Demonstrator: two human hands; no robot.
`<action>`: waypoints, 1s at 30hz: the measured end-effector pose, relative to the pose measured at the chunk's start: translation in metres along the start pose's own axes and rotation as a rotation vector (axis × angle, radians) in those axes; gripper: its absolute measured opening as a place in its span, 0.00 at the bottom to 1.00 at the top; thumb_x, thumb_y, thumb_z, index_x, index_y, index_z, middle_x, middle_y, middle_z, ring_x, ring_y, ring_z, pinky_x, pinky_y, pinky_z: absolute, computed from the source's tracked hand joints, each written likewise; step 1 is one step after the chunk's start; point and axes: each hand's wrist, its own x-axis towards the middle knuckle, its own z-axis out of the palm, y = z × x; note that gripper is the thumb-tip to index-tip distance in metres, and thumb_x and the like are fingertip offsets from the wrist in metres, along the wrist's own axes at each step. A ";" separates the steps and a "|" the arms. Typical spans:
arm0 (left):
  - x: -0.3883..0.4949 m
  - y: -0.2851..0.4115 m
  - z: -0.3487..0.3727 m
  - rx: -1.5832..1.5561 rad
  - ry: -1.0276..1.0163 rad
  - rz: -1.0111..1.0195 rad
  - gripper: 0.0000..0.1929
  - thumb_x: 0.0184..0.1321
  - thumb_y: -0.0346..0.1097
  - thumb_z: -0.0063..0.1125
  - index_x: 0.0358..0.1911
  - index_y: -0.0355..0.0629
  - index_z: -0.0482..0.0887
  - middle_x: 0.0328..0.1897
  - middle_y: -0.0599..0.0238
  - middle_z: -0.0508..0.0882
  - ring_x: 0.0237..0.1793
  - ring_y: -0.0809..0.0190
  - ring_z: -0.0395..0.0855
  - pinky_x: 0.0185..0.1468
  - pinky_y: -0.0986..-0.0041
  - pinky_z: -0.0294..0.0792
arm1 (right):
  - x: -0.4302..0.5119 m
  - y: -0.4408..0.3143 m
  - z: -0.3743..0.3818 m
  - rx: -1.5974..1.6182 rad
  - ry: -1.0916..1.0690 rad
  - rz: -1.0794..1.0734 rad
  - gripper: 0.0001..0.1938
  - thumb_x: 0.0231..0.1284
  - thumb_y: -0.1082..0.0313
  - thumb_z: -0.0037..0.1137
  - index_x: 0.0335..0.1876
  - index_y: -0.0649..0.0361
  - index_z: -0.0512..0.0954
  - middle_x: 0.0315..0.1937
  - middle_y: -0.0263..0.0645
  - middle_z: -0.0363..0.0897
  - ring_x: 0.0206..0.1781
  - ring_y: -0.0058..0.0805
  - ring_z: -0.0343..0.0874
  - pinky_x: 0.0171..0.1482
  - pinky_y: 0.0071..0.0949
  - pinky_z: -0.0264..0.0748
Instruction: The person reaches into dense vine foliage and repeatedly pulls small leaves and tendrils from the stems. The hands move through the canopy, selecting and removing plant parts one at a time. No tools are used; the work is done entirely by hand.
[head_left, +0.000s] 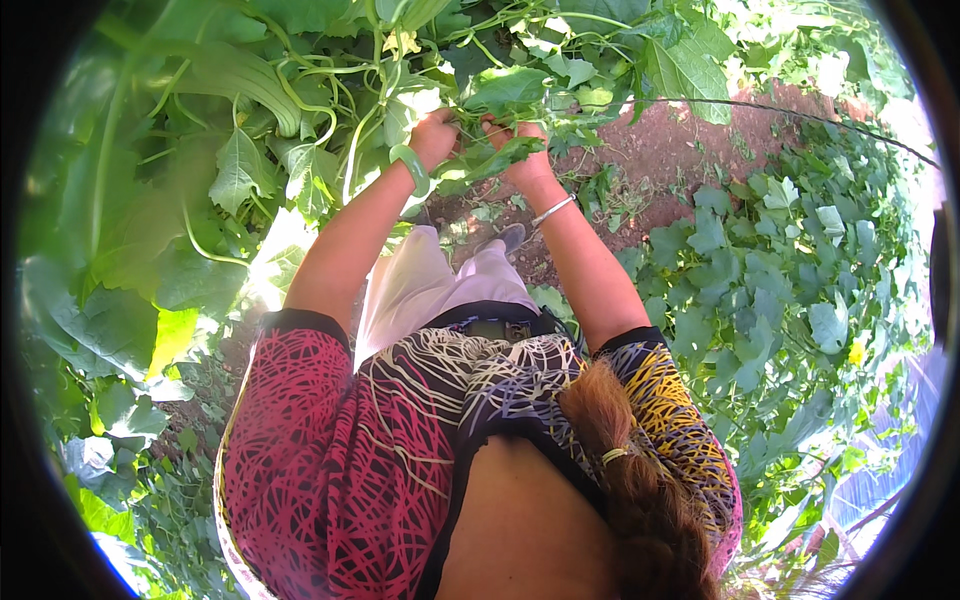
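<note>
Both hands are raised among climbing vines with large lobed leaves at the top middle. My left hand (435, 139), with a green bangle (410, 169) at its wrist, has bent fingers at thin green stems; leaves partly hide the fingertips, so a grip cannot be made out. Close beside it, my right hand (521, 146) has curled fingers among the stems, below a broad green leaf (506, 90) and behind another leaf (504, 159). A silver bangle (555, 209) circles that wrist. What lies between its fingers cannot be told.
A long ridged green gourd (251, 82) hangs at the upper left among curling stems. A dark cord (780, 110) runs from the vines to the right. Reddish soil (660, 161) shows beyond my right arm, with dense low leafy plants (742, 277) on the right.
</note>
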 end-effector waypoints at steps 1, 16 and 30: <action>0.000 0.002 0.000 -0.008 0.010 -0.021 0.14 0.62 0.31 0.48 0.50 0.37 0.79 0.27 0.57 0.86 0.23 0.62 0.85 0.28 0.72 0.78 | 0.000 -0.003 0.000 -0.009 -0.016 0.009 0.12 0.58 0.56 0.61 0.38 0.56 0.82 0.31 0.47 0.83 0.34 0.48 0.82 0.38 0.38 0.77; 0.044 -0.076 0.004 0.220 0.035 0.107 0.17 0.52 0.42 0.64 0.44 0.41 0.85 0.36 0.53 0.86 0.37 0.51 0.85 0.45 0.63 0.74 | -0.004 -0.019 -0.012 0.080 -0.086 0.042 0.08 0.61 0.68 0.60 0.43 0.62 0.81 0.37 0.31 0.83 0.38 0.18 0.76 0.44 0.23 0.73; 0.099 -0.133 0.069 0.013 0.402 0.354 0.18 0.73 0.48 0.39 0.54 0.44 0.72 0.51 0.60 0.79 0.48 0.57 0.78 0.51 0.65 0.71 | -0.005 -0.029 0.005 0.136 -0.068 0.035 0.07 0.61 0.74 0.59 0.44 0.62 0.80 0.38 0.32 0.83 0.39 0.18 0.78 0.45 0.21 0.74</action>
